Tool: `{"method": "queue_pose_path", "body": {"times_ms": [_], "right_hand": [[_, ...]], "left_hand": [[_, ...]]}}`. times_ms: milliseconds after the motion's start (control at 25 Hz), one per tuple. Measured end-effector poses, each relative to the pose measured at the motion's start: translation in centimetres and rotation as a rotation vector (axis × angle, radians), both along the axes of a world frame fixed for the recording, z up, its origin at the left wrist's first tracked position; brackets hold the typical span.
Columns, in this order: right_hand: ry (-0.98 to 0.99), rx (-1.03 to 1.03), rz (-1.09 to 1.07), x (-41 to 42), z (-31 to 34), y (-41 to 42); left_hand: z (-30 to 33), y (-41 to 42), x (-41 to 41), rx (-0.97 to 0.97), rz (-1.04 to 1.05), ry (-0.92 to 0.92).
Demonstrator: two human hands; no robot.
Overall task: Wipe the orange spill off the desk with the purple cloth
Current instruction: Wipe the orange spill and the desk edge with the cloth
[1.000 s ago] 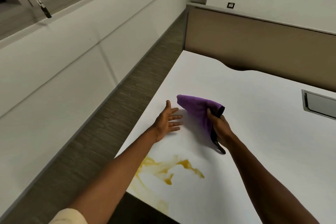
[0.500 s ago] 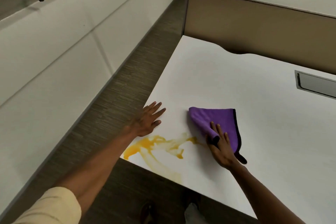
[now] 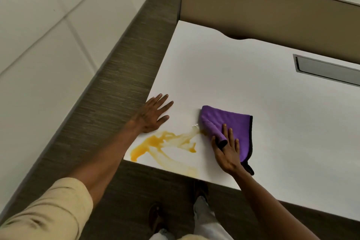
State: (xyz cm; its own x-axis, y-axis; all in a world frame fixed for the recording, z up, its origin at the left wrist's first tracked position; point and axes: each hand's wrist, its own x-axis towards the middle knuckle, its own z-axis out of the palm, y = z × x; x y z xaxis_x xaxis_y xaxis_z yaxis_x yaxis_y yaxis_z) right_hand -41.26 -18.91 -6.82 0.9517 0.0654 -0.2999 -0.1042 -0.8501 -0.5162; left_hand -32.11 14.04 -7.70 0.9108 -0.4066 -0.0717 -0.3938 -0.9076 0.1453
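The purple cloth (image 3: 231, 122), folded and edged in black, is being pressed flat onto the white table (image 3: 253, 76) at centre right by the right hand (image 3: 228, 152), fingers straight. The orange spill (image 3: 155, 142) is lying streaked at lower centre, its right tip touching the cloth. The left hand (image 3: 152, 115) is being rested open, fingers spread, just above the spill.

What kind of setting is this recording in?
Probably an office workstation: a white desk backed by a tan partition panel, with a metal cable hatch set into the desktop and grey carpet alongside.
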Motion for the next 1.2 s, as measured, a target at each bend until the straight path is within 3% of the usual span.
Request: {"method": "queue_pose_path", "body": {"times_ms": [200,400,480,600,760,920,1080,1200], "right_hand": [[-0.003,-0.073,0.047,-0.7,-0.7,2.9],[-0.008,-0.04,0.241,-1.0,0.7,-1.9],[-0.05,-0.161,0.245,0.8,1.2,-2.9],[-0.228,-0.417,0.429,3.6,1.3,-2.5],[-0.242,-0.244,0.48,5.3,-0.7,-2.3],[-0.248,-0.228,0.407,5.7,-1.3,-0.8],[-0.293,-0.177,0.599,3.2,-2.0,-1.1],[-0.276,-0.124,0.595,3.0,-1.9,-3.7]], "left_hand": [[-1.1,0.3,-0.3,-0.033,-0.013,-0.057],[-1.4,0.5,-0.3,-0.033,-0.009,-0.074],[-1.8,0.6,-0.3,-0.034,-0.009,-0.088],[-2.2,0.8,-0.1,-0.052,-0.013,-0.127],[-3.1,0.7,0.1,-0.091,-0.012,-0.179],[-3.1,0.6,0.0,-0.112,-0.006,-0.184],[-2.3,0.6,-0.2,-0.063,-0.015,-0.169],[-2.3,0.6,-0.3,-0.046,-0.01,-0.172]]}}
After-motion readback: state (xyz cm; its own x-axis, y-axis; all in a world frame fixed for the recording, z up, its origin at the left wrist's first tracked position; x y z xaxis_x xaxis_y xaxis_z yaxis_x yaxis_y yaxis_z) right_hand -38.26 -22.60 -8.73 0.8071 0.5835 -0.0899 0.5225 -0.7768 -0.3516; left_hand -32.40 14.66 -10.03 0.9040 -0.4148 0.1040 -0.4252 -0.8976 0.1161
